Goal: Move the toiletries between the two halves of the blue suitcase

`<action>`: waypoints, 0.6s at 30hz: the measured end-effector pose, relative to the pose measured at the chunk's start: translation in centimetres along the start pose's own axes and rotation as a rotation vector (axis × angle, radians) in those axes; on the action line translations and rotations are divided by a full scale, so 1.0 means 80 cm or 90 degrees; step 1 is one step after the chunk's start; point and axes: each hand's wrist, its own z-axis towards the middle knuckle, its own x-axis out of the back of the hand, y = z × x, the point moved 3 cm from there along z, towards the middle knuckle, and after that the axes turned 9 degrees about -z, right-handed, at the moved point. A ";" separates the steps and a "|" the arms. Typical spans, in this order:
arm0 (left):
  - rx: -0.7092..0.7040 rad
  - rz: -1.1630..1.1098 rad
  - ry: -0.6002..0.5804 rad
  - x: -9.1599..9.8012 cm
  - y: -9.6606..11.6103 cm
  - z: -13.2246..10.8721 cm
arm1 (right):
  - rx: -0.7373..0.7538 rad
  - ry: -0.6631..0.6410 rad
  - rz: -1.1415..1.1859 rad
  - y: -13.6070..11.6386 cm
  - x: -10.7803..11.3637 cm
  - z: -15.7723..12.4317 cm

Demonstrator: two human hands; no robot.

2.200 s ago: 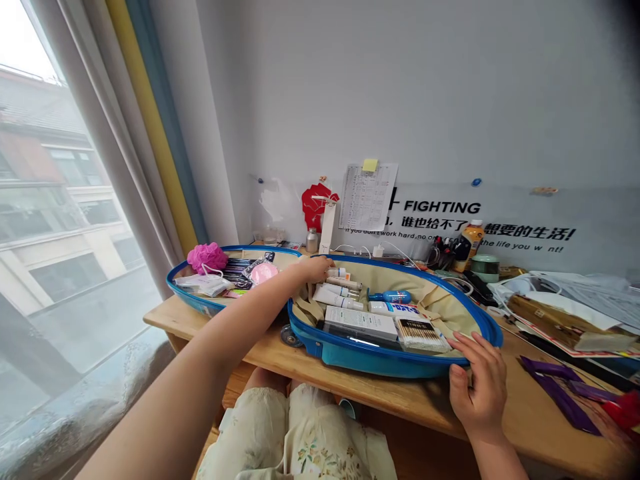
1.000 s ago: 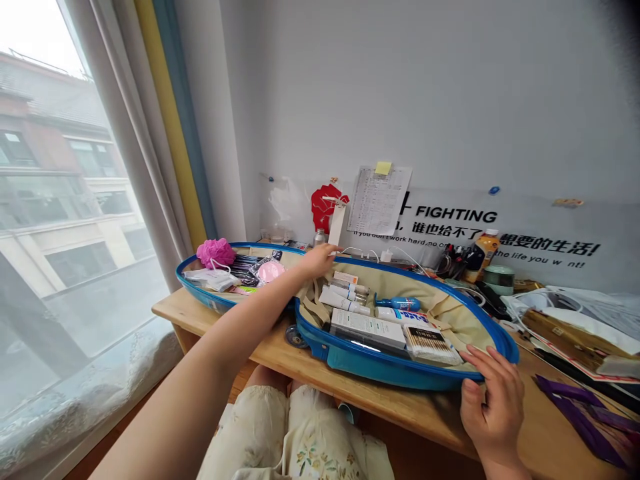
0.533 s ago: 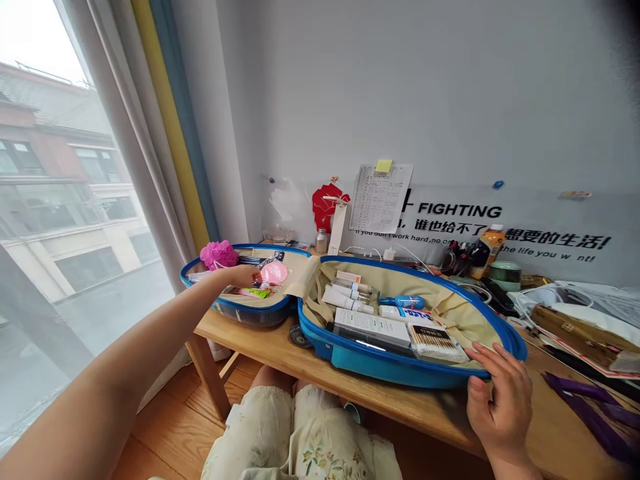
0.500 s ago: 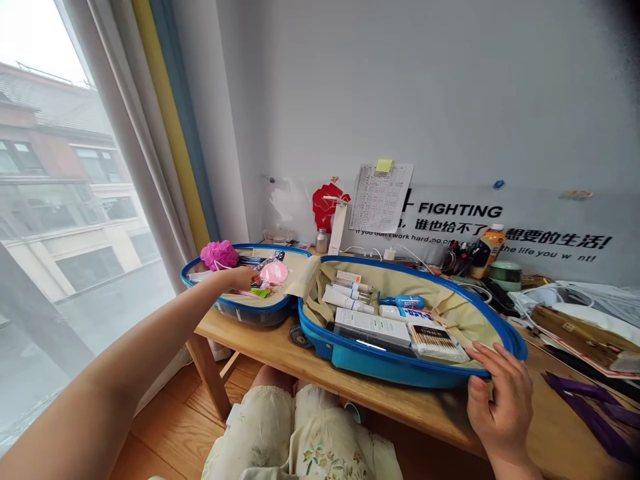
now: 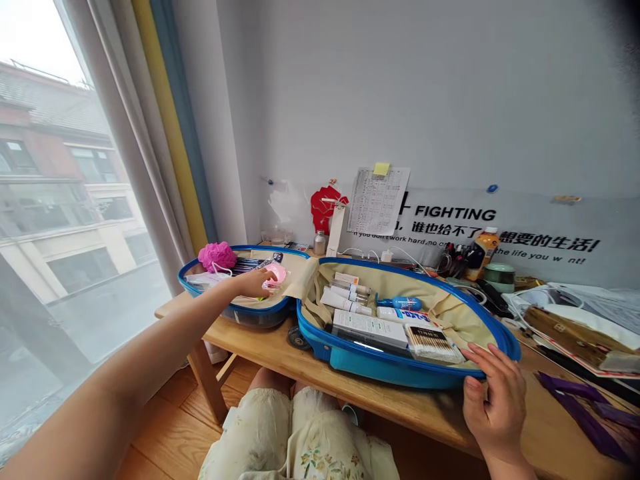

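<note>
An open blue suitcase [image 5: 395,381] with beige lining lies across the wooden table. In its left half, my left hand [image 5: 254,283] reaches over the contents, fingers stretched out and touching a pink round item [image 5: 277,272]; the fingertips are small and partly hidden. A pink bath puff [image 5: 217,256] and several dark slim packs [image 5: 249,264] lie beside that hand. My right hand [image 5: 496,399] rests open on the near right rim. Close to it, in the right half, are a pack of cotton swabs [image 5: 433,341], a white box [image 5: 370,327], a white tube [image 5: 404,313], a blue bottle [image 5: 400,303] and several small tubes [image 5: 346,300].
Behind the suitcase stand a small bottle [image 5: 319,243], an orange-labelled bottle [image 5: 483,253] and a green jar [image 5: 500,276]. A brown pouch [image 5: 570,335] and purple strips [image 5: 580,407] lie on the right. The window [image 5: 60,200] and curtain [image 5: 145,147] are at the left.
My left hand has shifted to the right, from beside the pink round item to partly over it. My right hand stays on the rim. The view has moved slightly.
</note>
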 end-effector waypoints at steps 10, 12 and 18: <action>0.010 0.029 -0.034 -0.007 0.027 0.011 | -0.001 -0.013 0.006 -0.001 0.002 0.000; 0.013 0.038 -0.029 -0.010 0.030 0.010 | 0.003 -0.003 0.007 -0.002 0.003 0.001; 0.034 0.059 0.001 0.003 0.041 0.008 | 0.018 -0.009 -0.003 -0.001 0.002 0.001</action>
